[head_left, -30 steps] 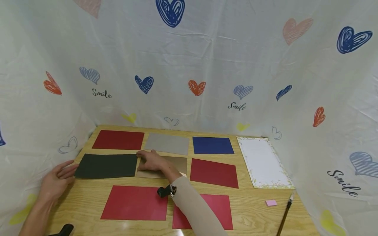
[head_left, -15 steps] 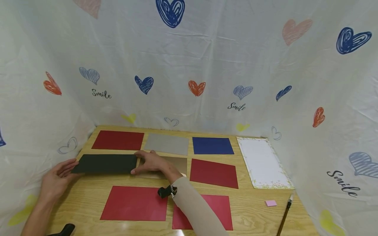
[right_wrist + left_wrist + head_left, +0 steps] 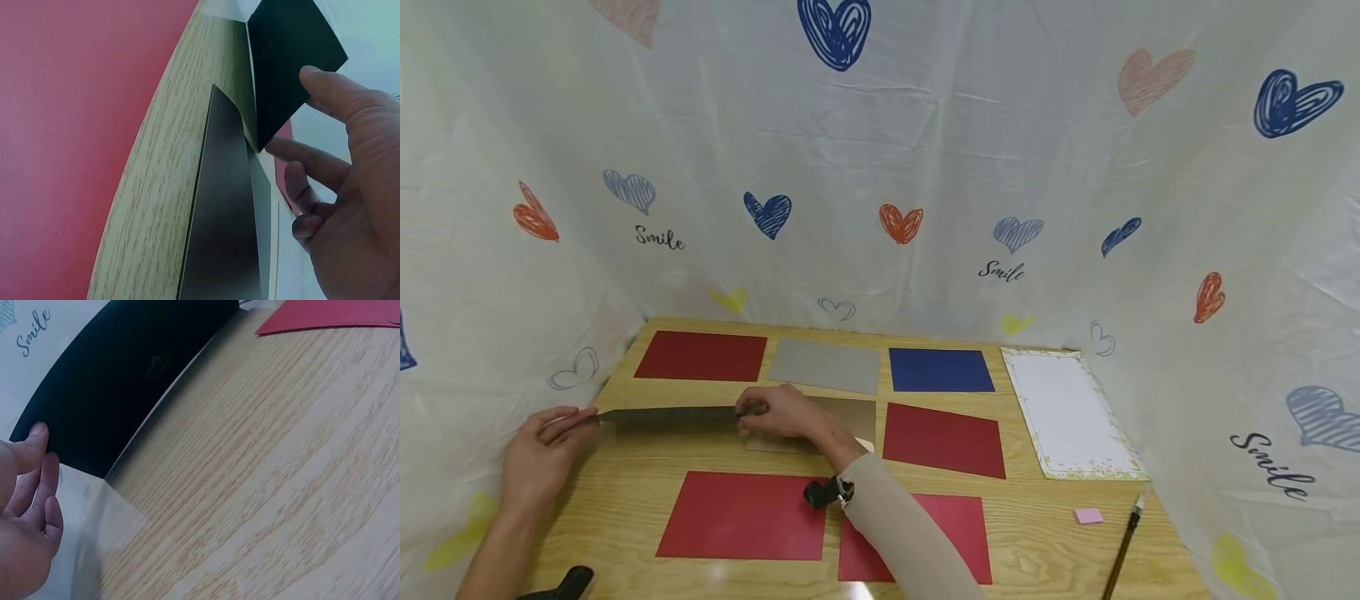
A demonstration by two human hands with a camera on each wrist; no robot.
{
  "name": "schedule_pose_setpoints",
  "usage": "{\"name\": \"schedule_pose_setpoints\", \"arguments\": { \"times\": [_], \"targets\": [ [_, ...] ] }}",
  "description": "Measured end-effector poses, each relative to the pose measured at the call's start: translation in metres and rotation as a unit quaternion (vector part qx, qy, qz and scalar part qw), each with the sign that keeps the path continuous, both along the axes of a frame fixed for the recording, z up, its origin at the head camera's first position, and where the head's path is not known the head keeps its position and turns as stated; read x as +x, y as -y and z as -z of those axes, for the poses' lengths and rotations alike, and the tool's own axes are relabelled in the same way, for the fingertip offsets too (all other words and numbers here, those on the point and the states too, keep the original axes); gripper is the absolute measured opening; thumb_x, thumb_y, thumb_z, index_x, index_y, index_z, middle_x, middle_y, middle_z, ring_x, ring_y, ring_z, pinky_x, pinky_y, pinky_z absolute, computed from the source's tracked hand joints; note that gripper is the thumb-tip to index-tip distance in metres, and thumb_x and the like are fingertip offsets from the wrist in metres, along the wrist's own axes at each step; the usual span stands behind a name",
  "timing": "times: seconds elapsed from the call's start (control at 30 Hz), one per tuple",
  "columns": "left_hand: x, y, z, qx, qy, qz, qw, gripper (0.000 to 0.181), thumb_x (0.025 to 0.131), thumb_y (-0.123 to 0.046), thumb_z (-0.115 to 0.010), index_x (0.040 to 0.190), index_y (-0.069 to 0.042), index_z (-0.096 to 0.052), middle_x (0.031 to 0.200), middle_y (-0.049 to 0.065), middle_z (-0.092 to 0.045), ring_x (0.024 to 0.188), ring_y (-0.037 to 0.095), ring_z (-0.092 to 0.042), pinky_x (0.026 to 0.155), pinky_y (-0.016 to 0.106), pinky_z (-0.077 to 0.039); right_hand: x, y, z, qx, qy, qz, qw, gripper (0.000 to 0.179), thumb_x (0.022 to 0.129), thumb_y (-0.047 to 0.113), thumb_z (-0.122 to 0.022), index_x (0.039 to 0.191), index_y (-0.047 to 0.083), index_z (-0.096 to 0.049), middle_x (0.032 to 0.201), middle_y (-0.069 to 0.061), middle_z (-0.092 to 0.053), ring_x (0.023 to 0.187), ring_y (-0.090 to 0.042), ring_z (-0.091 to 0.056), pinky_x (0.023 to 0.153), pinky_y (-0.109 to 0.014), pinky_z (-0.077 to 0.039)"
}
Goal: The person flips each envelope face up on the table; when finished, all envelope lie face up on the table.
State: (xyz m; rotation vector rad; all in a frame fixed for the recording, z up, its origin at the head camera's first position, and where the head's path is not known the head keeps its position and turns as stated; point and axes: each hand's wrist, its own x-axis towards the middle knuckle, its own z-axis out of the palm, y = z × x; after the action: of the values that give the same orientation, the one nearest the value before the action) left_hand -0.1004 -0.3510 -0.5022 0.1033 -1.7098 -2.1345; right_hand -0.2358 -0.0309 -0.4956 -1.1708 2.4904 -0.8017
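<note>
A stiff dark green card (image 3: pixel 670 416) is held up by its two short ends and shows almost edge-on in the head view. At its left end my left hand (image 3: pixel 542 450) pinches it between thumb and fingers; the left wrist view has this card (image 3: pixel 125 375) standing steeply over the wood. The right hand (image 3: pixel 786 412) pinches the opposite end, with the thumb on the near face of the card (image 3: pixel 287 62) in the right wrist view. Under the right hand lies a brown card (image 3: pixel 846 414), partly hidden by the hand and sleeve.
Red (image 3: pixel 700 356), grey (image 3: pixel 823 365) and blue (image 3: pixel 942 369) cards lie along the back of the wooden table. More red cards (image 3: pixel 741 515) lie nearer. At right are a white bordered sheet (image 3: pixel 1075 414), a small pink block (image 3: pixel 1088 516) and a brush (image 3: pixel 1123 542). A printed curtain (image 3: pixel 865 150) surrounds the table.
The green card lay with its broad face up; its near edge has risen, so it now appears as a thin strip. Both hands stay at its ends, the right now pinching.
</note>
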Motion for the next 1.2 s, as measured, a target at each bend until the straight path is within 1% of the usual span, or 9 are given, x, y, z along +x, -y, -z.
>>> {"name": "schedule_pose_setpoints", "arguments": {
  "times": [0.23, 0.43, 0.53, 0.63, 0.7, 0.8, 0.93, 1.07, 1.2],
  "targets": [
    [-0.004, -0.004, -0.002, -0.036, 0.055, -0.075, 0.9951, 0.022, 0.089, 0.011, -0.068, 0.096, -0.007, -0.059, 0.089, -0.019, -0.075, 0.082, -0.008, -0.069, 0.071, 0.006, -0.049, -0.001, 0.001, -0.002, -0.033, -0.036, 0.015, 0.9987, 0.016, 0.100, 0.034, -0.064, 0.114, 0.029, -0.070, 0.103, 0.023, -0.067, 0.078, 0.005, -0.055, 0.069, -0.011, -0.042],
    [-0.011, -0.007, -0.009, -0.075, 0.103, -0.137, 0.9823, 0.020, 0.086, 0.006, -0.074, 0.088, -0.013, -0.067, 0.078, -0.020, -0.069, 0.075, -0.010, -0.064, 0.066, 0.005, -0.048, 0.003, 0.004, -0.006, -0.084, -0.045, 0.042, 0.9946, 0.014, 0.099, 0.029, -0.067, 0.111, 0.025, -0.062, 0.101, 0.015, -0.068, 0.076, 0.005, -0.055, 0.063, -0.011, -0.043],
    [-0.012, -0.007, -0.009, -0.165, 0.133, -0.153, 0.9652, 0.016, 0.089, -0.003, -0.075, 0.096, -0.017, -0.071, 0.081, -0.028, -0.064, 0.077, -0.015, -0.059, 0.065, 0.004, -0.045, 0.005, 0.006, -0.007, -0.097, -0.045, 0.059, 0.9926, 0.021, 0.098, 0.027, -0.068, 0.114, 0.025, -0.054, 0.100, 0.015, -0.070, 0.078, 0.007, -0.057, 0.064, -0.012, -0.043],
    [-0.013, -0.008, -0.008, -0.285, 0.161, -0.157, 0.9316, 0.022, 0.091, -0.016, -0.075, 0.112, -0.013, -0.070, 0.087, -0.036, -0.054, 0.078, -0.020, -0.052, 0.063, 0.004, -0.042, 0.005, 0.009, -0.008, -0.095, -0.047, 0.074, 0.9916, 0.030, 0.097, 0.025, -0.070, 0.119, 0.023, -0.049, 0.097, 0.015, -0.070, 0.079, 0.007, -0.060, 0.064, -0.012, -0.043],
    [-0.015, -0.008, -0.006, -0.336, 0.164, -0.150, 0.9154, 0.035, 0.091, -0.020, -0.076, 0.121, -0.006, -0.067, 0.091, -0.029, -0.055, 0.079, -0.021, -0.047, 0.062, 0.005, -0.040, 0.005, 0.010, -0.007, -0.089, -0.054, 0.080, 0.9913, 0.035, 0.096, 0.024, -0.071, 0.121, 0.022, -0.047, 0.096, 0.014, -0.070, 0.080, 0.006, -0.061, 0.065, -0.012, -0.043],
    [-0.017, -0.011, -0.003, -0.395, 0.153, -0.139, 0.8952, 0.049, 0.089, -0.020, -0.078, 0.130, 0.002, -0.060, 0.100, -0.003, -0.064, 0.081, -0.020, -0.043, 0.063, 0.006, -0.038, 0.005, 0.010, -0.004, -0.078, -0.066, 0.087, 0.9909, 0.036, 0.095, 0.024, -0.072, 0.120, 0.021, -0.047, 0.096, 0.013, -0.069, 0.081, 0.005, -0.061, 0.068, -0.011, -0.042],
    [-0.019, -0.014, -0.001, -0.453, 0.126, -0.129, 0.8731, 0.053, 0.087, -0.012, -0.080, 0.132, 0.003, -0.057, 0.119, 0.028, -0.061, 0.093, 0.009, -0.055, 0.067, 0.013, -0.035, 0.004, 0.009, 0.000, -0.065, -0.089, 0.088, 0.9900, 0.033, 0.094, 0.024, -0.073, 0.117, 0.021, -0.049, 0.098, 0.011, -0.070, 0.083, 0.004, -0.062, 0.071, -0.010, -0.042],
    [-0.019, -0.014, 0.003, -0.483, 0.114, -0.102, 0.8620, 0.059, 0.085, -0.007, -0.080, 0.136, 0.006, -0.053, 0.127, 0.034, -0.056, 0.104, 0.046, -0.054, 0.071, 0.025, -0.034, 0.003, 0.009, 0.002, -0.045, -0.106, 0.083, 0.9899, 0.031, 0.094, 0.025, -0.074, 0.117, 0.020, -0.054, 0.098, 0.012, -0.071, 0.082, 0.004, -0.061, 0.072, -0.010, -0.042],
    [-0.019, -0.013, 0.006, -0.496, 0.112, -0.075, 0.8576, 0.065, 0.084, -0.005, -0.080, 0.139, 0.009, -0.048, 0.130, 0.039, -0.051, 0.107, 0.053, -0.052, 0.079, 0.044, -0.041, 0.004, 0.010, 0.003, -0.023, -0.115, 0.079, 0.9899, 0.034, 0.093, 0.027, -0.074, 0.121, 0.021, -0.057, 0.098, 0.013, -0.071, 0.081, 0.002, -0.059, 0.070, -0.010, -0.041]
  ]
}}
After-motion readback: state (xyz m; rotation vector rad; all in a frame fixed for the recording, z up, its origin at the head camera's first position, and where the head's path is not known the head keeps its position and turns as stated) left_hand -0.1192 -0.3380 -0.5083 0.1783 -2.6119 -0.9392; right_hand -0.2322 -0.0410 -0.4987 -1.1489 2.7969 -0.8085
